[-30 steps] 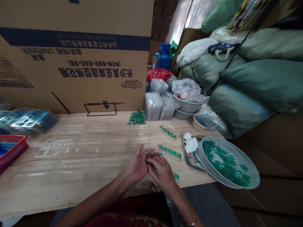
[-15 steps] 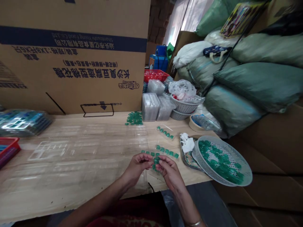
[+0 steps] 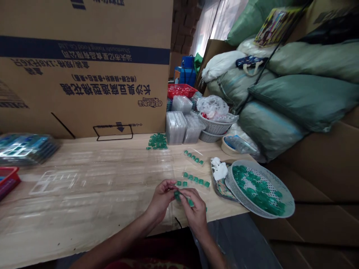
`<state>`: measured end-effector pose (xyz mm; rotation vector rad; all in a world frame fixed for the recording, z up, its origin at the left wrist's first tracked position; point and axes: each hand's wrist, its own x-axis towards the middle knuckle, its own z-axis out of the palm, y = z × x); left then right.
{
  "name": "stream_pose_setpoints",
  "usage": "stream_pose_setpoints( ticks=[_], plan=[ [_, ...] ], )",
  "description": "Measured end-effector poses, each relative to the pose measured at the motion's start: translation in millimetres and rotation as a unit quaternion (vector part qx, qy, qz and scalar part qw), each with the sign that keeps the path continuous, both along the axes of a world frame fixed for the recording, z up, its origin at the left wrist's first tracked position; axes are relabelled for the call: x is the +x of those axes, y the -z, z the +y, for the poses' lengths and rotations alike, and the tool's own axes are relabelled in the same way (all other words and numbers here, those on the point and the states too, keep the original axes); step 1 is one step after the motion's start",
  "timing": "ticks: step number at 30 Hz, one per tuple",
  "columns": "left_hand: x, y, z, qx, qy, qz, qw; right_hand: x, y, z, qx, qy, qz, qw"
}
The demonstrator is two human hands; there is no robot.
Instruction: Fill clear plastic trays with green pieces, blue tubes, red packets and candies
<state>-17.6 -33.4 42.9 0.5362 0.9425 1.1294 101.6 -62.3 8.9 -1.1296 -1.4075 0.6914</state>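
Close together over the front of the table, my left hand [image 3: 163, 200] and my right hand [image 3: 196, 213] are both closed at the fingertips. Between them is a clear strip with small green pieces [image 3: 177, 195] along it; the fingers partly cover it, and its right end shows past my right hand. Just behind my fingers lie more green pieces [image 3: 181, 183] in a row. Farther back are a clear strip of green pieces [image 3: 196, 180] and another green row [image 3: 193, 157]. A loose heap of green pieces [image 3: 157, 141] sits against the carton.
At right, a white perforated basket [image 3: 235, 186] holds many green pieces and overlaps a tray [image 3: 217, 183] with white tissue [image 3: 219, 169]. Clear plastic sheets [image 3: 112, 168] cover the table's left. A large carton [image 3: 84, 86], stacked clear boxes [image 3: 176, 128] and bulging sacks [image 3: 305, 99] stand behind.
My right hand has shifted left and slightly down, its fingers now nearer the left hand's. The strip's held part has moved left with them. The camera view has turned slightly.
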Motion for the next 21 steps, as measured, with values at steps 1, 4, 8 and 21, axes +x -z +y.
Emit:
stream_pose_setpoints(
  ticks=[1, 4, 8, 21],
  plan=[
    [-1, -0.4, -2, 0.000, 0.008, 0.003, 1.000, 2, -0.8, 0, 0.020, 0.002, -0.042, 0.999],
    [-3, -1.2, -6, 0.003, 0.045, 0.010, 0.999, 8, -3.3, 2, 0.042, -0.002, -0.115, 0.992],
    [-5, 1.8, -7, 0.022, 0.080, 0.051, 0.995, 8, -4.5, 3, 0.019, -0.012, -0.134, 0.991],
    [-7, 3.9, 6, -0.097, 0.078, -0.010, 0.992, 155, -39.4, 5, 0.059, 0.324, -0.315, 0.890]
  ],
)
